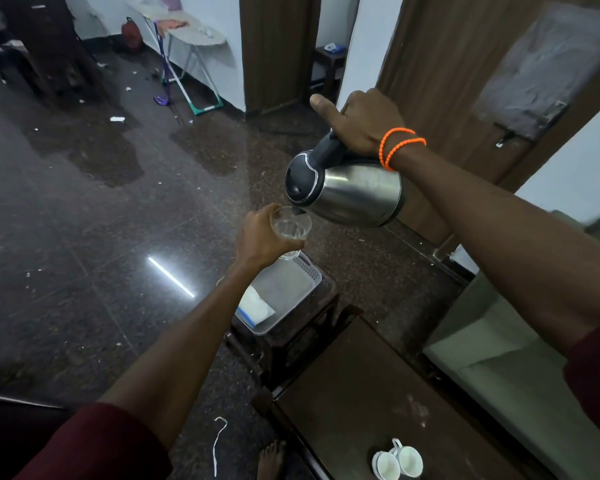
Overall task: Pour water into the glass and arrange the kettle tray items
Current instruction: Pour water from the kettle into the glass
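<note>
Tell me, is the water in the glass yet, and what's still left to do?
Pouring is in hand: the right hand tips the kettle, spout over the glass held by the left hand. A little water seems to be in it already. Left to do: the arranging. The tray below holds only a white packet, and two cups wait on the table.

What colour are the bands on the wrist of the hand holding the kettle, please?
Orange: two bands on the right hand's wrist, clearest in the head view.
</note>
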